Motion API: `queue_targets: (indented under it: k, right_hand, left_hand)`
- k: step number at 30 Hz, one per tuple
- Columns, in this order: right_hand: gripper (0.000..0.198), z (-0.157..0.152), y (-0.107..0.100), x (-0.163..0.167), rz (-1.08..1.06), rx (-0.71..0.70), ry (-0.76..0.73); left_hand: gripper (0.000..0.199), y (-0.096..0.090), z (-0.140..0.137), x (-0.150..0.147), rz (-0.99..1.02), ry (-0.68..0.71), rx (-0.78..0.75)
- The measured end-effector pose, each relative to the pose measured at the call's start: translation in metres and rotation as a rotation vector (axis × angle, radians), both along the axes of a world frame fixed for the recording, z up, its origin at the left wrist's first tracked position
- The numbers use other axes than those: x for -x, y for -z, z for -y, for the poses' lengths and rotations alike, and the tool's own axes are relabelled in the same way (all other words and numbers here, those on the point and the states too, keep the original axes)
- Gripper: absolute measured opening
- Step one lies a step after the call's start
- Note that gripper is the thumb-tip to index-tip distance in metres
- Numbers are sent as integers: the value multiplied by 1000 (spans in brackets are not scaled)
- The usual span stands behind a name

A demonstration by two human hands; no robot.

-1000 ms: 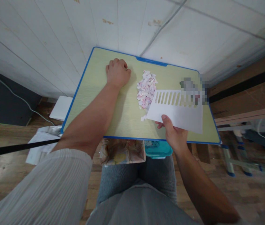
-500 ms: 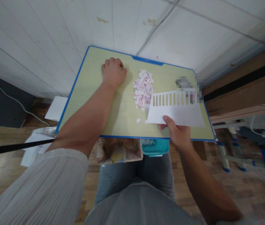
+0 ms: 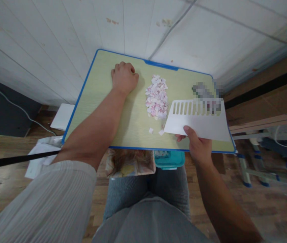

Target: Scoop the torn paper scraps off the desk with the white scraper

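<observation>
My right hand (image 3: 199, 145) pinches the lower edge of a white slotted sheet (image 3: 196, 124), thumb on top and fingers underneath. A row of narrow slots runs along the sheet's far side. Just left of it, small pale pink and white paper scraps (image 3: 156, 98) lie in a pile, with a few loose bits near the sheet's left corner. On the left part of the yellow-green tabletop (image 3: 92, 91) rests my left hand (image 3: 124, 77), its fingers curled under. Whatever may be inside that hand is hidden.
A blurred-out object (image 3: 206, 96) lies at the tabletop's right side. Below the front edge are a lined bin (image 3: 130, 165) and a teal container (image 3: 170, 162) with scraps inside. A white wall (image 3: 108, 30) borders the back; cardboard (image 3: 265, 91) stands to the right.
My right hand and the white slotted sheet have shifted slightly right, away from the pile, uncovering another loose scrap. My left hand stays in place on the tabletop.
</observation>
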State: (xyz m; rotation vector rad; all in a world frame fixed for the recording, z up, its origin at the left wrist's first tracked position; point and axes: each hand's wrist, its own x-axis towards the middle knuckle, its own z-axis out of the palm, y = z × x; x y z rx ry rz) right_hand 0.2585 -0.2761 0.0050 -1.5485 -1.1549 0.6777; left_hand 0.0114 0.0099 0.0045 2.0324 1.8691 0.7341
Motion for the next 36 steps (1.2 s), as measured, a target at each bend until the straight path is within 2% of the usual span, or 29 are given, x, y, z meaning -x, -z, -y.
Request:
queue_targets:
  k: [6, 12, 18, 20, 26, 32, 36]
  right_hand:
    - [54, 4, -3, -2, 141, 36, -92]
    - [49, 15, -12, -16, 96, 69, -111]
    - [52, 20, -17, -23, 42, 118, -185]
    - [56, 19, -17, -25, 30, 117, -191]
    - [50, 13, -20, -18, 20, 102, -159]
    - [42, -10, -10, 17, -4, 19, -103]
    - [53, -23, -1, 30, 95, 72, -160]
  left_hand:
    - [62, 0, -1, 0, 24, 9, 21]
    - [56, -1, -1, 0, 36, 8, 6]
    - [87, -11, 6, -1, -10, -3, 112]
    - [91, -12, 6, -1, -13, 20, 111]
    - [71, -3, 2, 1, 32, 10, 10]
    - [43, 4, -2, 2, 33, -1, -30]
    - [40, 9, -8, 2, 42, 3, -24]
